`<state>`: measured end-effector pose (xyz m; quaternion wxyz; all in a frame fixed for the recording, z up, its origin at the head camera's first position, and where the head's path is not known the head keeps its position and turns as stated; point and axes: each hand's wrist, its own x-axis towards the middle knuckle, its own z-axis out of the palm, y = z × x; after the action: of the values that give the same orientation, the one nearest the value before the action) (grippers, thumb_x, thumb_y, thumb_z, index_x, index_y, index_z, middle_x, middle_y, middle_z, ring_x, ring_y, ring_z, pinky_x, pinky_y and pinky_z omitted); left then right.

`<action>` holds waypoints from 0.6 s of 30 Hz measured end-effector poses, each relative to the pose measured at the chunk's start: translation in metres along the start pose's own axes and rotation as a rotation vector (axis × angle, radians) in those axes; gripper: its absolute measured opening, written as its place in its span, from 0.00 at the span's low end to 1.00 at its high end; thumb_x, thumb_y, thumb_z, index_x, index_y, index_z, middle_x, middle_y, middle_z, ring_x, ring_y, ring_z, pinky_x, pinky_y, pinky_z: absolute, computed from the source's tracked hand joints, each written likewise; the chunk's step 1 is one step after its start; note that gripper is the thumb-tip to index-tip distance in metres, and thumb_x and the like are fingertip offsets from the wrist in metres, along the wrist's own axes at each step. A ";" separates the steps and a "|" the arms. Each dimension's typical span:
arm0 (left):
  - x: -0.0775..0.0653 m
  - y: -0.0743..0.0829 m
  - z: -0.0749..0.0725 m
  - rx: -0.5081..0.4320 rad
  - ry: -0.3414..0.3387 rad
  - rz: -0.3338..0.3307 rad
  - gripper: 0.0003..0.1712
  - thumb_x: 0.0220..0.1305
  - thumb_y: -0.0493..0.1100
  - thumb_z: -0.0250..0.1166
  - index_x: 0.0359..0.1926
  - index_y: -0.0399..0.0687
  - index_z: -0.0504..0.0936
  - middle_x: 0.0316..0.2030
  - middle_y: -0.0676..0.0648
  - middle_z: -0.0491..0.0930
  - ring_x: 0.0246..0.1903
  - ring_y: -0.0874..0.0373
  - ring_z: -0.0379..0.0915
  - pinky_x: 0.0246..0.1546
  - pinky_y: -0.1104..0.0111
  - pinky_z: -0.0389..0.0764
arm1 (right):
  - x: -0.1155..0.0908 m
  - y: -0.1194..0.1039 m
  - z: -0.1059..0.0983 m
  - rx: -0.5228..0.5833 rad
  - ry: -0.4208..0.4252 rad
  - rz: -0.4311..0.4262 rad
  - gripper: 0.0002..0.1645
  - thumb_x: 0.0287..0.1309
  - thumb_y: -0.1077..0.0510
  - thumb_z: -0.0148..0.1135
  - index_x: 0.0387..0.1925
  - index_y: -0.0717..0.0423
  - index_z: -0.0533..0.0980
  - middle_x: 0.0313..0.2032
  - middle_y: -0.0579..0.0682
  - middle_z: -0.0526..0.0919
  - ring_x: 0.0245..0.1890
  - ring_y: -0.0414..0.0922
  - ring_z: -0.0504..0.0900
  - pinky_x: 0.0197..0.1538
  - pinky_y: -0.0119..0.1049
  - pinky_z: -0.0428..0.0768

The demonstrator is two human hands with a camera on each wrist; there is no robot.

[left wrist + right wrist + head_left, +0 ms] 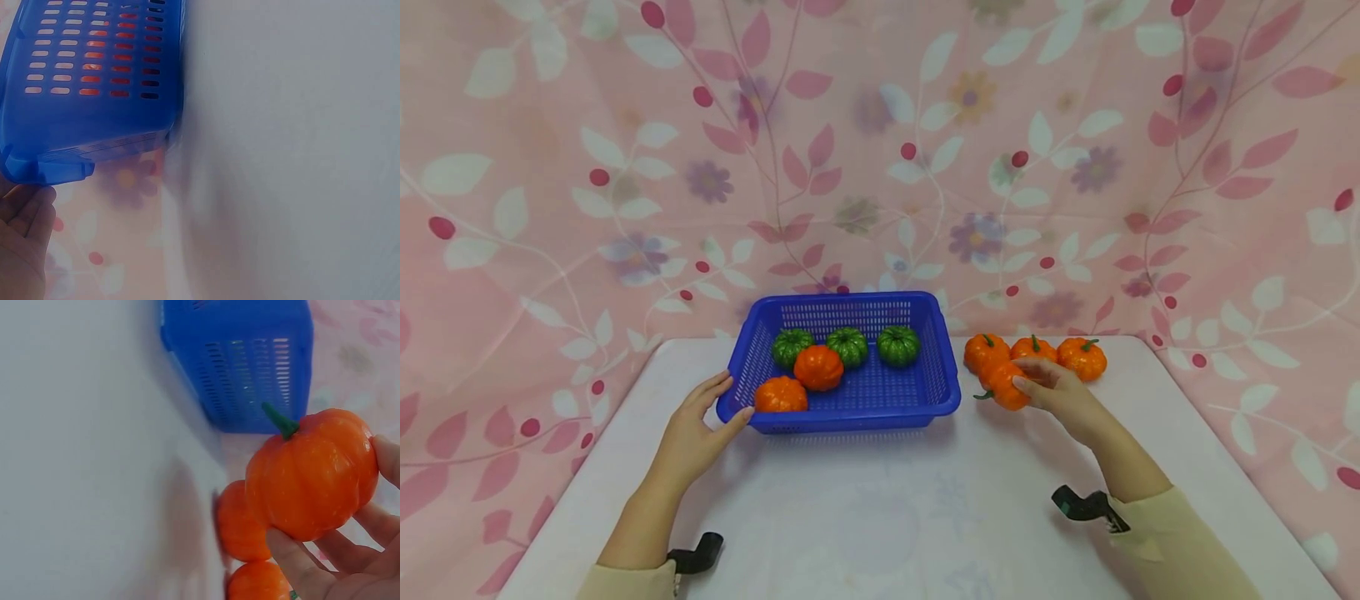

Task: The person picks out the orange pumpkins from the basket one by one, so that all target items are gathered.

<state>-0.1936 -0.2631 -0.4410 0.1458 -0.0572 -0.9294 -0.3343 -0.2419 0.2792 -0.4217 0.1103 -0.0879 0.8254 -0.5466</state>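
My right hand (1060, 396) pinches a small orange pumpkin (315, 475) between thumb and fingers, its green stem pointing toward the basket. The pumpkin is held above the table, right of the blue plastic basket (842, 422). At the basket's left front corner, my left hand (696, 433) touches the rim with relaxed, extended fingers; in the left wrist view its fingertips meet the rim's outer edge. Inside the basket lie two orange pumpkins (818, 368) and three green pumpkins (898, 346). Behind the held one, three more orange pumpkins (1081, 359) stand in a row on the table.
A white-covered table (865, 508) carries everything. Pink floral cloth (865, 150) hangs close behind the basket and along both sides. A black wrist mount (1086, 505) sticks out at the right sleeve, and another mount (698, 553) at the left.
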 end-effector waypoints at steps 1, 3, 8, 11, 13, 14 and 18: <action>0.000 0.000 0.000 0.001 0.001 0.002 0.41 0.64 0.56 0.69 0.69 0.34 0.70 0.71 0.38 0.65 0.70 0.34 0.58 0.64 0.35 0.62 | 0.001 0.003 0.001 0.003 -0.008 0.011 0.36 0.71 0.45 0.58 0.70 0.59 0.64 0.64 0.62 0.71 0.60 0.56 0.75 0.62 0.49 0.77; 0.000 -0.001 0.000 0.001 0.002 0.005 0.42 0.64 0.56 0.69 0.69 0.33 0.70 0.71 0.38 0.65 0.70 0.34 0.58 0.64 0.35 0.62 | 0.004 0.009 0.002 0.017 -0.019 0.035 0.36 0.70 0.46 0.59 0.71 0.61 0.64 0.65 0.63 0.70 0.59 0.55 0.75 0.61 0.47 0.78; 0.000 -0.001 0.001 -0.008 0.001 0.004 0.42 0.64 0.57 0.69 0.69 0.34 0.70 0.71 0.39 0.65 0.70 0.34 0.57 0.64 0.35 0.62 | 0.009 0.020 0.006 0.044 -0.037 0.052 0.36 0.72 0.49 0.58 0.70 0.66 0.63 0.67 0.66 0.67 0.62 0.59 0.73 0.62 0.52 0.77; 0.000 -0.001 0.001 -0.011 -0.001 0.003 0.43 0.64 0.58 0.69 0.69 0.34 0.70 0.71 0.39 0.65 0.70 0.35 0.57 0.64 0.35 0.62 | 0.011 0.023 0.008 0.054 -0.049 0.065 0.35 0.72 0.49 0.57 0.70 0.67 0.63 0.67 0.67 0.67 0.64 0.62 0.70 0.63 0.57 0.74; 0.000 -0.001 0.000 -0.012 0.000 0.004 0.43 0.64 0.59 0.68 0.69 0.34 0.70 0.71 0.39 0.65 0.70 0.35 0.57 0.64 0.36 0.62 | 0.012 0.025 0.008 0.064 -0.059 0.075 0.35 0.73 0.49 0.56 0.70 0.67 0.62 0.68 0.68 0.66 0.65 0.63 0.69 0.64 0.59 0.73; 0.000 -0.001 0.000 -0.012 0.004 0.006 0.43 0.64 0.60 0.68 0.69 0.34 0.70 0.71 0.39 0.65 0.70 0.35 0.57 0.64 0.35 0.62 | 0.012 0.025 0.009 0.069 -0.062 0.080 0.35 0.72 0.49 0.57 0.70 0.67 0.63 0.68 0.67 0.66 0.66 0.63 0.68 0.64 0.59 0.72; 0.000 -0.001 0.000 -0.018 0.005 0.009 0.43 0.64 0.60 0.68 0.69 0.34 0.70 0.71 0.39 0.65 0.70 0.35 0.57 0.64 0.35 0.62 | 0.013 0.026 0.008 0.067 -0.070 0.080 0.35 0.73 0.48 0.56 0.71 0.66 0.62 0.68 0.67 0.66 0.66 0.64 0.67 0.64 0.60 0.72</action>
<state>-0.1940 -0.2639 -0.4420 0.1491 -0.0620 -0.9256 -0.3423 -0.2526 0.2792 -0.4501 0.1636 -0.0701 0.8051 -0.5659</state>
